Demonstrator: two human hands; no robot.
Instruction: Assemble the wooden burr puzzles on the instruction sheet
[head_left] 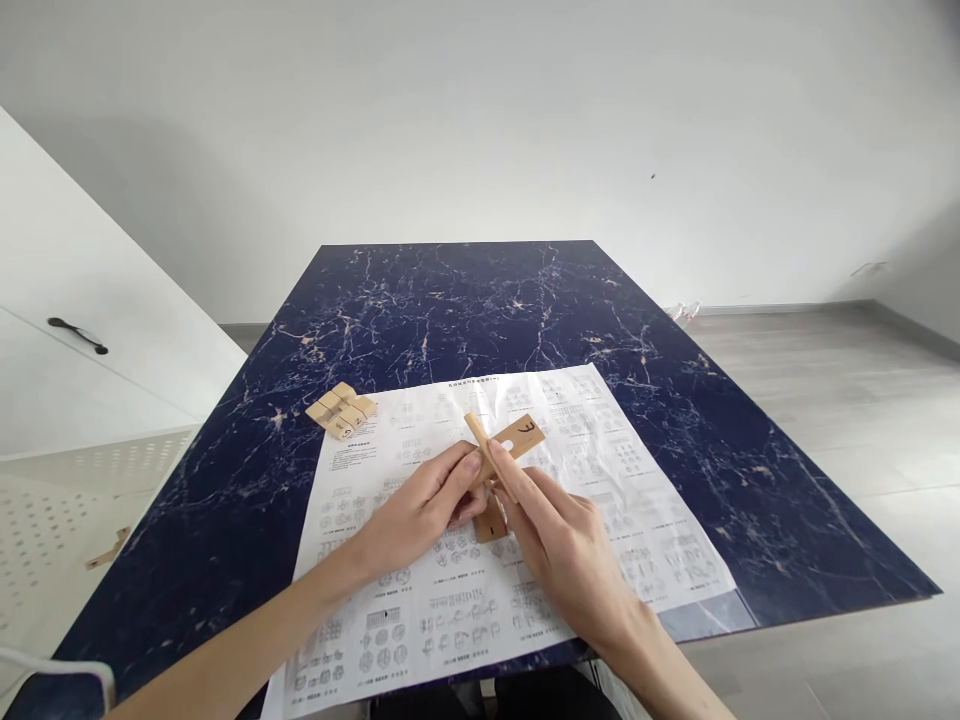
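Several flat wooden puzzle pieces (525, 434) are crossed together between my hands, above a printed instruction sheet (352, 560). One piece reaches out to the upper right and bears a dark handwritten mark; another points down and carries a short mark. My left hand (442, 490) is closed, its thumb and fingers pinching the pieces from the left. From the right, my right hand (559, 530) grips a narrow upright piece with its fingers along it. My fingers hide the spot where the pieces meet.
A small stack of marked wooden pieces (342, 410) lies at the sheet's upper left corner. The dark blue marbled table (465, 310) extends toward the wall. Left of it, a wooden piece (109, 550) rests on a lower pale perforated surface. A white cable (67, 665) shows at lower left.
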